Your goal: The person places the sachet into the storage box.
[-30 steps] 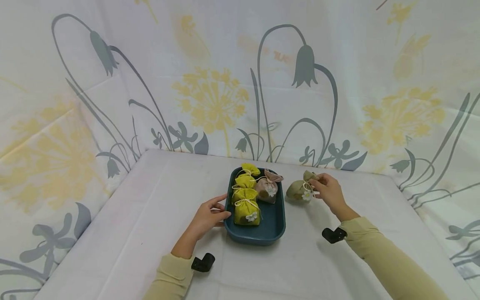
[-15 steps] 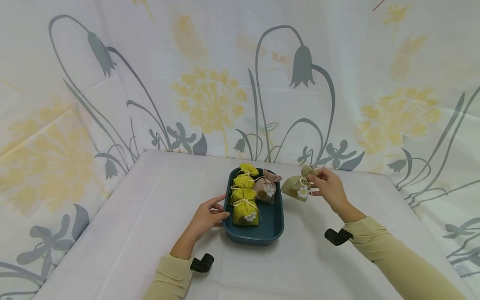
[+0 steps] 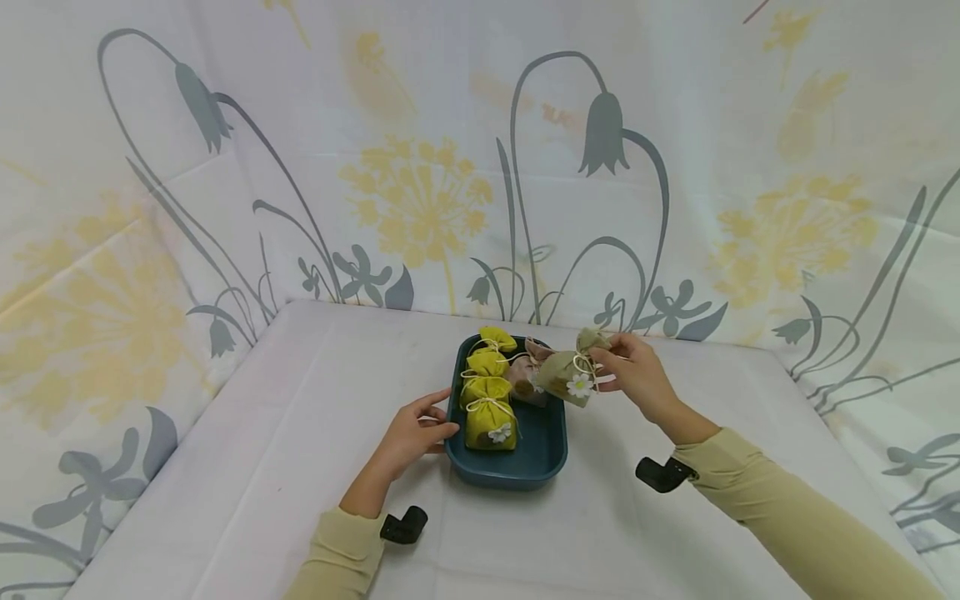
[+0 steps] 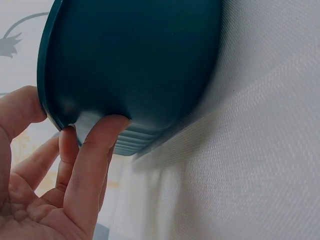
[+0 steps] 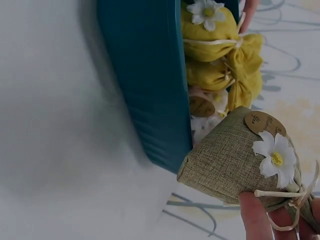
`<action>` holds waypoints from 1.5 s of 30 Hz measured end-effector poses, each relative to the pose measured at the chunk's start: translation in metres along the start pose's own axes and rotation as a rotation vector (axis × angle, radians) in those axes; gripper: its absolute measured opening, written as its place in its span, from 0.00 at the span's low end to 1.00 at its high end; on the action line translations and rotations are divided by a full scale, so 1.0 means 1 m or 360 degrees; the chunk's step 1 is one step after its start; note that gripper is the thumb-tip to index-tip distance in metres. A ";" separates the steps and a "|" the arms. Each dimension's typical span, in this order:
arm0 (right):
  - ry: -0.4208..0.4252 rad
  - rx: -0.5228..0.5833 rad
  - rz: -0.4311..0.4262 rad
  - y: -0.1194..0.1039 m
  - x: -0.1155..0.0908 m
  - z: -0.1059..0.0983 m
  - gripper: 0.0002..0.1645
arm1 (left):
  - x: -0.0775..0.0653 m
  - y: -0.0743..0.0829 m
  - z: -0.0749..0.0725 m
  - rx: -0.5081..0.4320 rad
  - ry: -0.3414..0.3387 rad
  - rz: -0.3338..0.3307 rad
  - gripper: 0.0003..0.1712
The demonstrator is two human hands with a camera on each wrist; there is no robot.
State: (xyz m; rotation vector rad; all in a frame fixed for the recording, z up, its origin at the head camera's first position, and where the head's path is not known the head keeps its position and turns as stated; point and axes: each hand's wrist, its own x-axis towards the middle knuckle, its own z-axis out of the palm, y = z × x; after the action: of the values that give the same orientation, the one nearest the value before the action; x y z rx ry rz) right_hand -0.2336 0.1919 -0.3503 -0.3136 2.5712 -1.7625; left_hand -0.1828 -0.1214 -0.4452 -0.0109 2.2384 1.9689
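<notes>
My right hand (image 3: 637, 375) pinches the gathered neck of an olive-green drawstring sachet (image 3: 562, 375) with a white flower. The sachet hangs tilted over the right rim of a dark blue tray (image 3: 551, 477). A round brown tag (image 5: 265, 123) shows on it in the right wrist view. My left hand (image 3: 412, 429) grips the tray's left side, one finger (image 4: 97, 147) against the outer wall, others at the rim. Inside, several yellow sachets (image 3: 489, 425) stand in a row along the left. A pinkish-beige sachet (image 3: 522, 379) behind them at right is partly hidden by the olive one.
The tray stands on a white cloth-covered table (image 3: 337, 358). A white curtain (image 3: 300, 167) with grey and yellow flower prints rises behind and at the sides. Black camera mounts (image 3: 405, 525) sit on both wrists.
My right hand has lifted the olive-green sachet off the table and carried it left, over the tray's right edge. My left hand stays at the tray.
</notes>
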 end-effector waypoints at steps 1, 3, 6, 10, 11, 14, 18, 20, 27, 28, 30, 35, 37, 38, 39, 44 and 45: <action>-0.0010 0.0006 -0.0002 -0.001 0.001 0.002 0.15 | 0.000 0.000 0.000 -0.0002 -0.0002 0.0000 0.33; -0.0029 0.0021 -0.0007 -0.003 0.002 0.006 0.14 | 0.000 0.000 0.000 -0.0006 -0.0008 0.0003 0.33; -0.0057 0.0006 -0.0016 -0.007 0.003 0.013 0.14 | 0.000 0.000 0.000 -0.0008 -0.0009 0.0006 0.33; -0.0096 -0.0059 -0.0029 -0.010 0.002 0.022 0.14 | 0.001 0.000 0.000 0.0000 -0.0004 0.0007 0.33; -0.0107 -0.0075 -0.0033 -0.010 0.003 0.024 0.13 | 0.001 0.000 0.000 0.0002 -0.0003 0.0007 0.33; -0.0132 -0.0117 -0.0033 -0.011 0.003 0.030 0.13 | 0.000 0.000 0.000 0.0004 0.0001 0.0003 0.33; -0.0127 -0.0144 -0.0037 -0.012 0.005 0.035 0.12 | 0.000 0.001 0.000 -0.0004 -0.0001 -0.0001 0.33; -0.0123 -0.0151 -0.0036 -0.012 0.006 0.036 0.12 | 0.000 0.001 0.000 -0.0006 -0.0003 0.0000 0.33; -0.0182 -0.0204 0.0005 -0.008 0.006 0.041 0.10 | -0.001 0.001 -0.001 -0.0011 -0.0012 0.0009 0.33; -0.0195 -0.0230 0.0005 -0.007 0.005 0.042 0.09 | -0.001 0.002 0.000 -0.0013 -0.0013 0.0008 0.33; -0.0230 -0.0299 0.0001 -0.006 0.004 0.043 0.08 | -0.001 0.002 0.000 -0.0018 -0.0015 0.0008 0.33; -0.0352 -0.0526 -0.0040 -0.004 0.005 0.046 0.07 | -0.002 0.002 0.000 -0.0020 -0.0011 0.0009 0.33; -0.0392 -0.0597 -0.0049 -0.002 0.006 0.047 0.07 | -0.002 0.002 0.000 -0.0017 -0.0008 0.0011 0.33; -0.0408 -0.0619 -0.0050 -0.001 0.006 0.047 0.07 | -0.002 0.002 0.000 -0.0014 -0.0008 0.0013 0.33; -0.0421 -0.0638 -0.0049 0.000 0.007 0.047 0.07 | -0.002 0.002 0.000 -0.0012 -0.0008 0.0015 0.33; -0.0466 -0.0680 -0.0050 0.006 0.008 0.049 0.06 | -0.002 0.001 0.000 -0.0016 -0.0011 0.0020 0.33; -0.0478 -0.0691 -0.0059 0.007 0.008 0.050 0.06 | -0.002 0.001 0.000 -0.0019 -0.0012 0.0019 0.33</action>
State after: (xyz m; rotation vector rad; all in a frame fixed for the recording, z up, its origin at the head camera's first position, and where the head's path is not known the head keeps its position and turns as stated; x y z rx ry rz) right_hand -0.2366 0.1473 -0.3744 -0.5817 2.7002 -1.0449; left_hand -0.1813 -0.1215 -0.4436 0.0090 2.2275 1.9848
